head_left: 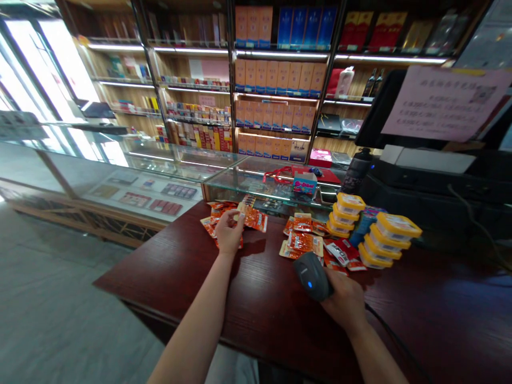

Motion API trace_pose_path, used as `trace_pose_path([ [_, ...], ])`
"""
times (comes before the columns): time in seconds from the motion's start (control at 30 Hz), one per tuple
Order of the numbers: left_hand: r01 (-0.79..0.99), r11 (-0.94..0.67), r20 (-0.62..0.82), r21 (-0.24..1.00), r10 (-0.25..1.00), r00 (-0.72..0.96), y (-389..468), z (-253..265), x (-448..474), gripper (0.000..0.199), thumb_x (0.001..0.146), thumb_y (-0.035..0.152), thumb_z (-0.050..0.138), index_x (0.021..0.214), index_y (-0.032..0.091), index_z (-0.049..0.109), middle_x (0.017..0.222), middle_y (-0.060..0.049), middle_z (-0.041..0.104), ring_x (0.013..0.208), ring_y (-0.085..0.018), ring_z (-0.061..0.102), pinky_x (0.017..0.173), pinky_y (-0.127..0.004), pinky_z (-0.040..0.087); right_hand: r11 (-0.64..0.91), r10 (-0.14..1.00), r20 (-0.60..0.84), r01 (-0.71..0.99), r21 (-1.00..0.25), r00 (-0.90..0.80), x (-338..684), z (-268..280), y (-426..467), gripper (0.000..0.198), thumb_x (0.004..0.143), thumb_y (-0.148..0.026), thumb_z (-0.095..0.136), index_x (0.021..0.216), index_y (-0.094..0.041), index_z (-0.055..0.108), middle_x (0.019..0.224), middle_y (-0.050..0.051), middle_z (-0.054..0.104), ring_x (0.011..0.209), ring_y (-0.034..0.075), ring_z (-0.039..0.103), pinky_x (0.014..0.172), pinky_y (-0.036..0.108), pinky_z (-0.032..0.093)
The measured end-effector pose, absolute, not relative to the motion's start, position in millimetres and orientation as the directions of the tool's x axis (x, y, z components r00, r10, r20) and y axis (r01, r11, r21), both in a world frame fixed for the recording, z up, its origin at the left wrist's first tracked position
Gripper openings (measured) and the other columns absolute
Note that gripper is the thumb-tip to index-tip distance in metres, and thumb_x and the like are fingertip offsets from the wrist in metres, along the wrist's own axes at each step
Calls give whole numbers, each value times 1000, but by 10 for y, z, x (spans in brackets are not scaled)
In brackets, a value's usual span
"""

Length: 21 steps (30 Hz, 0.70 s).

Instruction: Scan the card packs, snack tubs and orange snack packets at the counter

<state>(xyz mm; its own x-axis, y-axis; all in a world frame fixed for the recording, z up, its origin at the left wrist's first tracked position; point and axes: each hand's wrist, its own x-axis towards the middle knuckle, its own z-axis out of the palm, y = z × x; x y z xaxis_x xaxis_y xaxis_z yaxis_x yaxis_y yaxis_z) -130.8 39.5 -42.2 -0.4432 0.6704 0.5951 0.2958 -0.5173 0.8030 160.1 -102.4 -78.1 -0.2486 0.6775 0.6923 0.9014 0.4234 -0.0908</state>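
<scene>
My left hand (229, 232) pinches the edge of an orange snack packet (254, 217), held just above the dark red counter. Around and under that hand lies a loose group of similar orange packets (208, 226). My right hand (344, 296) is wrapped round a dark grey barcode scanner (312, 276) with a blue light on top; its head points toward the packets. Beyond the scanner is a second pile of orange packets (304, 242), with a red and white packet (341, 250) at its right side.
Yellow-lidded tubs stand in a short stack (344, 214) and a nearer stack (387, 241). A glass display case (224, 176) borders the counter's far side. At right are a monitor with a pink notice (444, 104) and a black cable (394, 333) trailing from the scanner.
</scene>
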Motion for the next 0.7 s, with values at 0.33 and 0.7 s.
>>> trace_pose_path([
  [0.33, -160, -389, 285, 907, 848, -446, 450, -539, -1376, 24, 73, 36, 65, 81, 14, 63, 72, -3, 66, 62, -15, 64, 60, -30, 57, 382, 884, 455, 727, -570, -108, 1161, -406, -1003, 29, 73, -31, 60, 100, -23, 68, 88, 5, 74, 78, 24, 69, 68, 31, 51],
  [0.7, -70, -387, 325, 920, 849, -416, 453, -616, -1325, 23, 78, 36, 57, 84, 16, 64, 79, -5, 65, 71, -18, 64, 62, -32, 58, 397, 916, 345, 567, -721, -203, 808, -171, -839, 31, 70, -27, 66, 101, -21, 69, 90, 4, 73, 84, 24, 68, 77, 34, 52],
])
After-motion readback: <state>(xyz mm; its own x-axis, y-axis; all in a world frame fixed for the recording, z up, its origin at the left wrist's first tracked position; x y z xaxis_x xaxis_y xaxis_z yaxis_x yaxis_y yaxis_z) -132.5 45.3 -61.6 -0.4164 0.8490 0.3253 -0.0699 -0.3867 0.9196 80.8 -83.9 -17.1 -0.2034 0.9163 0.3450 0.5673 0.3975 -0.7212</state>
